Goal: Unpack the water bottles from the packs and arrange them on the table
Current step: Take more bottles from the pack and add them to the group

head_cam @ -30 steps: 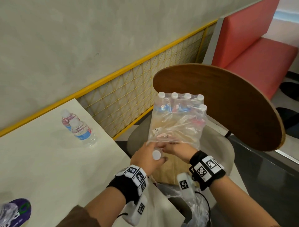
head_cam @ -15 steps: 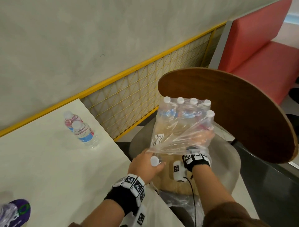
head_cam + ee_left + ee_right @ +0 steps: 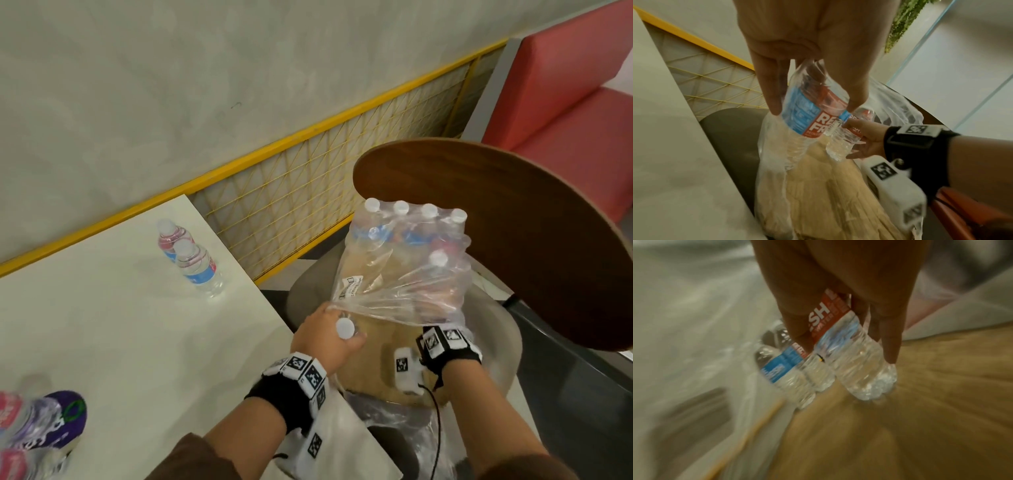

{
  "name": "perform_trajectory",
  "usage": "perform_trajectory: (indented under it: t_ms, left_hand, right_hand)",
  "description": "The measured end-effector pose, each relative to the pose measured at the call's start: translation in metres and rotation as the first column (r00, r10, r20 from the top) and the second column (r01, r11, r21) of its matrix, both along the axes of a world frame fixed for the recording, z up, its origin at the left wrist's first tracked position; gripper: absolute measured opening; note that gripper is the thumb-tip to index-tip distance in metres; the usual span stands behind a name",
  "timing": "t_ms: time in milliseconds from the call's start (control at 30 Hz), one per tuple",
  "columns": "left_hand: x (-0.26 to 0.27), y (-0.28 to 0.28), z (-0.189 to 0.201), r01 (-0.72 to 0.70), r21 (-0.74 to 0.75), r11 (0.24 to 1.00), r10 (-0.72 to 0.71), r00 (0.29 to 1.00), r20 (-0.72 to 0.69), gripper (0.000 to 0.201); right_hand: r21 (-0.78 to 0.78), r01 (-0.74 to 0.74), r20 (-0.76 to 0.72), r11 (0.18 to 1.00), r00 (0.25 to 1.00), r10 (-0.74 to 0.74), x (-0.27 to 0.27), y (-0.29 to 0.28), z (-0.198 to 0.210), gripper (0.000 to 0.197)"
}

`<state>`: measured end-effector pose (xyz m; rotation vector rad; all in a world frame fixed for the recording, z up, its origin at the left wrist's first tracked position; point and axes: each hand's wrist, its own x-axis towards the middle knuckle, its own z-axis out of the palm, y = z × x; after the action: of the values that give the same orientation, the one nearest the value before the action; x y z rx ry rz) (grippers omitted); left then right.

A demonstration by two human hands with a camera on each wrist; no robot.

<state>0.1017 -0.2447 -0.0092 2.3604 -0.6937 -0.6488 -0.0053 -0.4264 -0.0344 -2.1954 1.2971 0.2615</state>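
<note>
left hand (image 3: 322, 337) grips bottle (image 3: 807, 112) at pack (image 3: 404, 267) mouth | right hand (image 3: 838, 293) (inside wrap) clasps another bottle (image 3: 855, 363)

Probably café: red booth seat (image 3: 565, 113)

Head view looks down, wider; wrist views close along fingers; all share pack (image 3: 404, 270).

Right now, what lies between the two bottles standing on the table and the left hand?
Only bare table between the two standing bottles and the left hand, per the head view.
</note>
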Motion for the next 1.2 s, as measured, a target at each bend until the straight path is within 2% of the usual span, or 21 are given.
perform_trajectory:
  t_ms: [33,67,133,167,200,233,300,333,433,467,500,567,633,800,900,1000,1033,1133,1200]
  left_hand:
    - [-0.001,0.001,0.001,0.02,0.01,1.0,-0.021,1.0,0.023,0.042]
    - [-0.005,0.003,0.004,0.044,0.024,0.999,-0.045,0.998,0.039,0.043]
    - [-0.015,0.013,0.008,0.077,0.009,0.997,-0.077,0.996,0.042,0.04]
    - [-0.02,0.022,0.007,0.082,-0.024,0.996,-0.081,0.996,0.035,0.039]
    - [-0.025,0.034,0.008,0.076,-0.068,0.995,-0.075,0.997,0.015,0.037]
    - [-0.03,0.047,0.008,0.056,-0.127,0.99,-0.057,0.998,-0.005,0.036]
    - [-0.038,0.077,0.011,0.007,-0.223,0.975,-0.018,0.999,-0.046,0.037]
    - [-0.042,0.093,0.017,-0.002,-0.247,0.969,-0.015,0.998,-0.066,0.039]
    - [-0.055,0.14,0.029,-0.001,-0.291,0.957,-0.025,0.996,-0.086,0.038]
    - [-0.058,0.15,0.032,-0.036,-0.32,0.947,0.007,0.996,-0.091,0.036]
    - [-0.063,0.188,0.033,-0.101,-0.333,0.938,0.069,0.992,-0.105,0.036]
    - [-0.065,0.205,0.034,-0.162,-0.327,0.931,0.117,0.981,-0.153,0.037]
    - [-0.071,0.257,0.031,-0.229,-0.316,0.921,0.189,0.97,-0.154,0.038]
    - [-0.081,0.372,0.018,-0.317,-0.188,0.93,0.31,0.948,-0.067,0.033]
    - [-0.084,0.432,0.007,-0.388,-0.108,0.915,0.384,0.922,-0.057,0.034]
    - [-0.085,0.475,0.002,-0.458,-0.109,0.882,0.456,0.889,-0.043,0.03]
    - [-0.085,0.485,0.002,-0.489,-0.122,0.864,0.488,0.872,-0.038,0.032]
    - [-0.089,0.509,0.001,-0.588,-0.193,0.785,0.594,0.804,-0.03,0.055]
    - [-0.093,0.522,-0.003,-0.598,-0.22,0.771,0.606,0.794,-0.033,0.066]
  right_hand:
    - [0.002,-0.058,-0.055,0.998,0.997,0.058,-0.004,0.008,-0.002,0.063]
    - [0.003,-0.056,0.002,0.998,0.998,0.056,-0.004,0.011,-0.008,0.061]
    - [0.12,-0.024,0.029,0.992,0.999,0.021,0.002,0.033,0.0,0.077]
    - [0.159,-0.002,0.086,0.987,0.996,-0.012,0.003,0.042,0.002,0.067]
    - [0.142,0.021,0.181,0.99,0.982,-0.047,0.003,0.052,0.008,0.045]
    - [0.139,0.04,0.201,0.99,0.977,-0.068,0.001,0.065,0.018,0.031]
    - [0.086,0.018,0.261,0.996,0.965,-0.04,-0.017,0.092,0.032,0.03]
    - [0.153,0.039,0.348,0.987,0.933,-0.09,-0.021,0.1,0.026,0.027]
    - [0.323,0.014,0.403,0.946,0.903,-0.151,-0.034,0.13,0.015,0.036]
    - [0.352,0.017,0.412,0.936,0.895,-0.171,-0.037,0.137,0.011,0.041]
    - [0.379,-0.001,0.419,0.925,0.892,-0.171,-0.036,0.167,0.005,0.045]
    - [0.374,0.017,0.467,0.927,0.86,-0.204,-0.039,0.172,0.006,0.051]
    - [0.363,-0.007,0.518,0.932,0.833,-0.196,-0.039,0.208,0.009,0.051]
    - [0.308,-0.095,0.604,0.947,0.788,-0.118,-0.047,0.297,0.003,0.052]
    - [0.326,-0.232,0.63,0.916,0.776,-0.027,-0.047,0.364,-0.001,0.053]
    - [0.32,-0.392,0.61,0.862,0.782,0.13,-0.041,0.429,-0.006,0.057]
    - [0.324,-0.436,0.609,0.84,0.775,0.167,-0.037,0.447,-0.01,0.059]
    - [0.331,-0.533,0.611,0.779,0.75,0.253,-0.023,0.499,-0.012,0.059]
    - [0.326,-0.574,0.617,0.751,0.731,0.291,-0.013,0.525,-0.009,0.06]
